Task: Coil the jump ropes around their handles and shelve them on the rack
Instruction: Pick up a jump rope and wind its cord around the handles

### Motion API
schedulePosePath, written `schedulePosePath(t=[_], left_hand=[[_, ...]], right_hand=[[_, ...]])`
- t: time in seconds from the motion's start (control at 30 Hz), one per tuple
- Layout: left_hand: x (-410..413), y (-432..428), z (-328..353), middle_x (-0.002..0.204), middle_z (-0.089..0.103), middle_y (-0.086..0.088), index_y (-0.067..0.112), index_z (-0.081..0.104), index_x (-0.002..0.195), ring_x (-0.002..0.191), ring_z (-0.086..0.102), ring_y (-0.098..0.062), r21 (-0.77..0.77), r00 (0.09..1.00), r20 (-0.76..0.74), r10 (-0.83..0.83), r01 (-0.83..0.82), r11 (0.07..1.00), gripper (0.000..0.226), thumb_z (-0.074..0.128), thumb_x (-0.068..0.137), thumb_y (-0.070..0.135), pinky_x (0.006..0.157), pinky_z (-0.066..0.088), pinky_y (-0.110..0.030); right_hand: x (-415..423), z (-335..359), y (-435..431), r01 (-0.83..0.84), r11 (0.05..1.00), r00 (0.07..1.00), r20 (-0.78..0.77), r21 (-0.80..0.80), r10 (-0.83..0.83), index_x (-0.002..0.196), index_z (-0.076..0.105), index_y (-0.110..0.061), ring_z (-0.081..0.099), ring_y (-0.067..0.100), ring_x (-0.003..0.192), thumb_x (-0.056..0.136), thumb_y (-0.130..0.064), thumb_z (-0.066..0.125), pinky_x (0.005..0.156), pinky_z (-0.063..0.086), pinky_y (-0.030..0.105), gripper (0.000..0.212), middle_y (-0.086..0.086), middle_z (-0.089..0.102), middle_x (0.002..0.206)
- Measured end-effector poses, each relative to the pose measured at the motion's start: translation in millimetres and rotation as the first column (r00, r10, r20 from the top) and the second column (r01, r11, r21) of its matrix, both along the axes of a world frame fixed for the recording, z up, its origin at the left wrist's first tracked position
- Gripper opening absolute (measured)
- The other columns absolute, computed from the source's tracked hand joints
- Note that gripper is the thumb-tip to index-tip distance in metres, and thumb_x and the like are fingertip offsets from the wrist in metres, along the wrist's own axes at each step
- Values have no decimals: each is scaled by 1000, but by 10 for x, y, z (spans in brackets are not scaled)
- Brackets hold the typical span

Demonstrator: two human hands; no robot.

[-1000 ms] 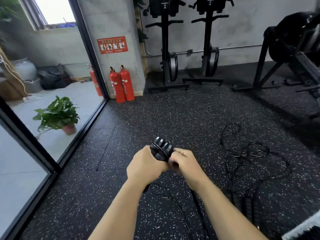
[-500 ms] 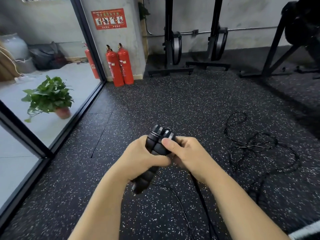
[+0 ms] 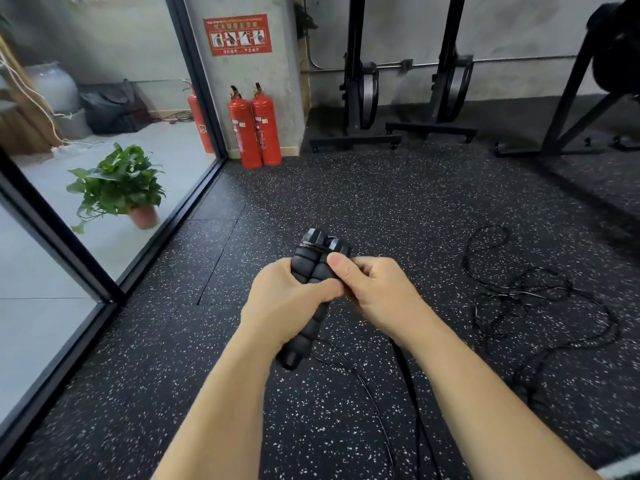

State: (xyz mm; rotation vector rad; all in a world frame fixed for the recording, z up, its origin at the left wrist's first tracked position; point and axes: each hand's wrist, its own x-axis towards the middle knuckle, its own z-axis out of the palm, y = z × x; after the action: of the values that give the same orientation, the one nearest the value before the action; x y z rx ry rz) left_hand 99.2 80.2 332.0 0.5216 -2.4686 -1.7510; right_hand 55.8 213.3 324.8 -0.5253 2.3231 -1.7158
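We are at the coiling step. Our left hand grips both handles together, held above the floor; our right hand pinches the cord against them. Next, the loose cord hanging down needs winding round them, kept tight.

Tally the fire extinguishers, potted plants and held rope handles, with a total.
Extinguishers: 3
Plants: 1
Handles: 2
Total: 6
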Motion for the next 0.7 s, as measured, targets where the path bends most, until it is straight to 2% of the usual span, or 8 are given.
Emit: schedulePosePath(t=[0.07,0.13,0.2,0.27,0.37,0.53,0.63,0.7], left_hand=[[-13,-38,6,53,63,6,31,65,59,50,58,-16,-91,999,0,52,-51,995,15,76,55,39,64,54,-40],[-1,-126,26,58,68,6,26,67,66,59,66,-21,-154,992,11,122,-119,981,28,76,49,47,73,60,-45],[23,-215,50,61,69,4,22,68,71,63,68,-23,-219,986,36,163,-151,964,36,78,50,49,77,60,-49],[56,-270,63,69,70,4,22,66,76,68,68,-21,-337,984,77,159,-124,933,35,80,59,49,77,58,-42],[98,-258,94,75,68,7,24,62,82,69,65,-15,-561,981,126,147,-52,826,30,76,71,48,63,47,-26],[186,-112,188,74,63,7,23,55,83,68,62,-15,-783,982,187,21,136,608,33,73,72,48,55,38,-23],[225,33,218,74,59,8,28,52,86,67,58,-15,-838,961,255,-109,276,470,35,75,68,49,57,39,-25],[245,118,236,73,55,9,32,45,79,68,55,-16,-852,936,301,-183,350,388,35,74,68,48,61,40,-27]], right_hand=[[14,12,7,45,990,993,-110,131,-30,58,53,-5,27,5,40,96,-40,53,43,24,22,51,-10,35,43],[41,38,63,43,969,984,-179,244,1,55,44,-9,27,9,42,97,-32,52,46,26,26,49,-7,35,45],[77,86,122,31,932,974,-221,362,54,61,49,-4,29,13,45,98,-27,51,49,29,29,44,-4,37,48],[152,176,139,23,868,959,-255,495,121,65,53,-7,32,14,46,99,-30,49,51,32,30,41,-5,39,49],[289,373,113,56,740,913,-335,670,234,62,43,-16,40,14,50,100,-39,43,53,35,31,45,-5,46,56],[286,574,131,210,697,825,-507,686,250,55,35,-18,40,16,55,99,-49,36,56,32,31,54,-5,43,57],[244,561,147,215,687,789,-538,695,298,51,35,-18,37,11,51,98,-51,38,50,24,27,58,-5,41,54],[210,520,161,204,694,776,-546,691,315,49,36,-17,35,9,50,97,-50,42,50,26,27,59,-4,40,52]])
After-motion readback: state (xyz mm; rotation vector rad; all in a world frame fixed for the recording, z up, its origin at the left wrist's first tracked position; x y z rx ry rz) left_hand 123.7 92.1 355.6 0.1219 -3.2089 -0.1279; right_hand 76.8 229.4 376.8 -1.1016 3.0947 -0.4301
